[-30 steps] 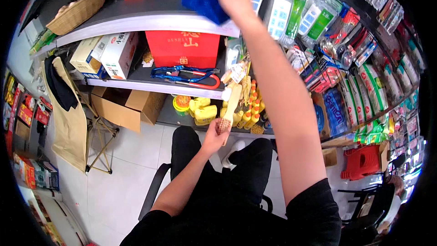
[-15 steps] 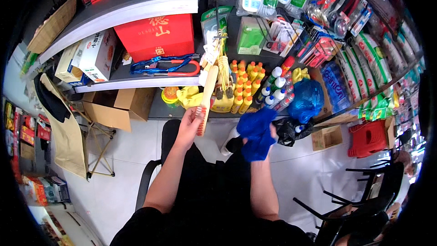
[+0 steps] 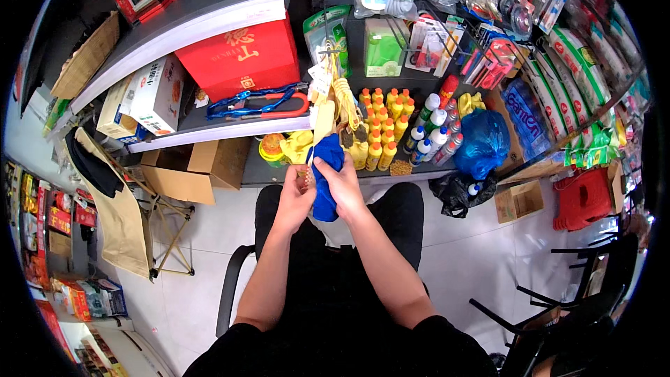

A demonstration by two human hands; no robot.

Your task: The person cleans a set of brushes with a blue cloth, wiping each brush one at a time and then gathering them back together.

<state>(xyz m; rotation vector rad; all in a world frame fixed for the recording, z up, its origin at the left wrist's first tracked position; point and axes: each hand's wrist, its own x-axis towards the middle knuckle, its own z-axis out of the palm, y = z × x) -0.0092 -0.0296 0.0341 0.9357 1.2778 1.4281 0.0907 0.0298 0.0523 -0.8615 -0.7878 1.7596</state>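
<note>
Compared with the earlier frame, I see the right hand [image 3: 340,185] brought in from the right, its blue cloth [image 3: 324,204] now against the brush [image 3: 323,120]. The left hand [image 3: 296,197] pinches the brush's near, bristled end; the right grips the cloth thumb-up, the handle pointing far beyond both.
</note>
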